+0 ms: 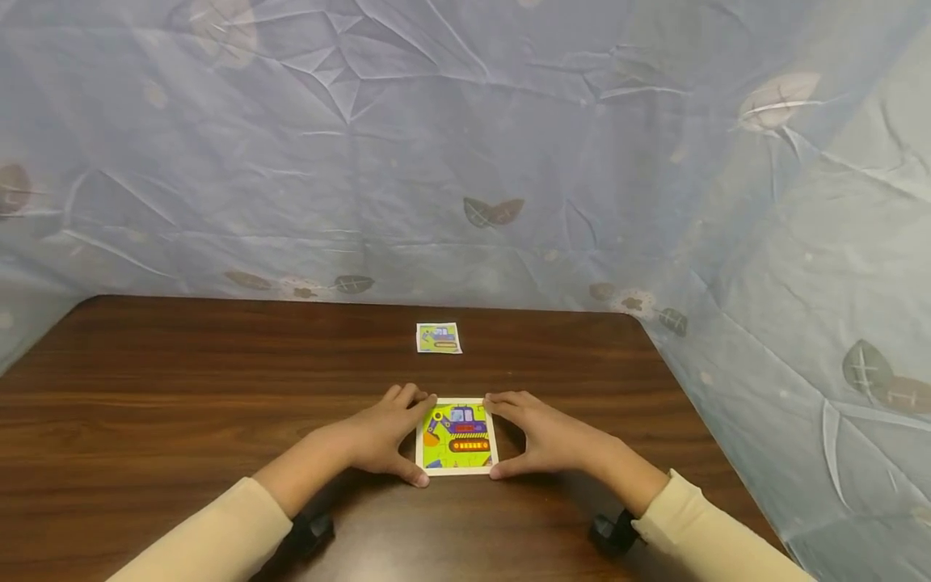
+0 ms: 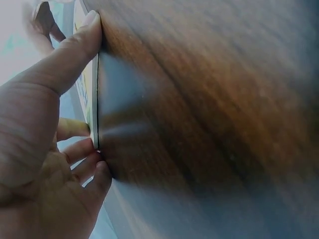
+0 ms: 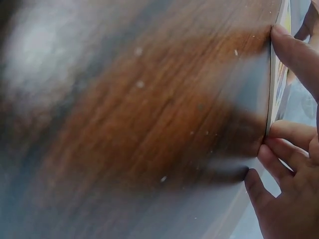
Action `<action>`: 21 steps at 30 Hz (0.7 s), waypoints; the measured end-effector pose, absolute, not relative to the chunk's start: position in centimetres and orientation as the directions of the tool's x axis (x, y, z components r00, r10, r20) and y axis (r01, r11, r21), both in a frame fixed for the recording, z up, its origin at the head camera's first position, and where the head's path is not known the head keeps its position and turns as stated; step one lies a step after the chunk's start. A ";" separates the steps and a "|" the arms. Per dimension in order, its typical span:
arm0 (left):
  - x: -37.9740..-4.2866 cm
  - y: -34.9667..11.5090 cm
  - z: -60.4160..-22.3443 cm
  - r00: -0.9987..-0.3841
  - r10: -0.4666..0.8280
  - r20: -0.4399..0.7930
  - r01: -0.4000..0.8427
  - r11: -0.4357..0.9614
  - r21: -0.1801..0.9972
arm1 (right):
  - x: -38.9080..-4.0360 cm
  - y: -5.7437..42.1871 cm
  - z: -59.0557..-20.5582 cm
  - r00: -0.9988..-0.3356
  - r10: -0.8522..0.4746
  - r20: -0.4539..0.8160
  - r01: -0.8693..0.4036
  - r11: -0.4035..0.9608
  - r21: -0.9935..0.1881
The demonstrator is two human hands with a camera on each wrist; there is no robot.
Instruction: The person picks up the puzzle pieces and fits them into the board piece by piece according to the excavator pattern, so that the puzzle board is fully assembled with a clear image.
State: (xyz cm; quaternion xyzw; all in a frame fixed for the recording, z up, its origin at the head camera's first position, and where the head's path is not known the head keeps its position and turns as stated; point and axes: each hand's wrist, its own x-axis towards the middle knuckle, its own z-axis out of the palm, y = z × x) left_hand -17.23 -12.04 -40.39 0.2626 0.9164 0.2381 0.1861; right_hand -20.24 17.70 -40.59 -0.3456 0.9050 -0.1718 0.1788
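A square jigsaw puzzle [image 1: 457, 436] with a white border lies flat on the table, showing a purple excavator on bright green. My left hand [image 1: 389, 432] holds its left side, thumb at the near corner and index finger at the far one. On the opposite side my right hand [image 1: 549, 432] grips it the same way. The left wrist view shows the puzzle's thin edge [image 2: 95, 107] between thumb and fingers, close against the wood. In the right wrist view, the right thumb and fingertips meet the other edge [image 3: 271, 94].
Beyond the puzzle lies a small picture card [image 1: 439, 338] with a similar excavator. The dark wooden table [image 1: 218, 388] runs back to a grey-blue leaf-print cloth [image 1: 407, 178], which also hangs along the right side. Black devices [image 1: 613, 532] sit at both wrists.
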 end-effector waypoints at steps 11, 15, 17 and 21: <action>-17.3 -12.6 -40.5 -0.793 0.577 -0.197 0.392 0.730 0.561 | -19.6 17.8 -40.9 -0.713 -0.670 -0.204 -0.545 0.714 -0.439; -17.1 -12.9 -40.4 -0.795 0.575 -0.193 0.395 0.732 0.556 | -19.5 17.4 -40.7 -0.708 -0.674 -0.211 -0.546 0.712 -0.442; -16.9 -13.0 -40.2 -0.795 0.573 -0.198 0.393 0.736 0.551 | -19.4 17.3 -40.6 -0.705 -0.675 -0.216 -0.550 0.713 -0.435; -16.5 -13.1 -39.9 -0.800 0.559 -0.219 0.377 0.751 0.542 | -19.4 17.3 -40.5 -0.696 -0.685 -0.217 -0.556 0.705 -0.441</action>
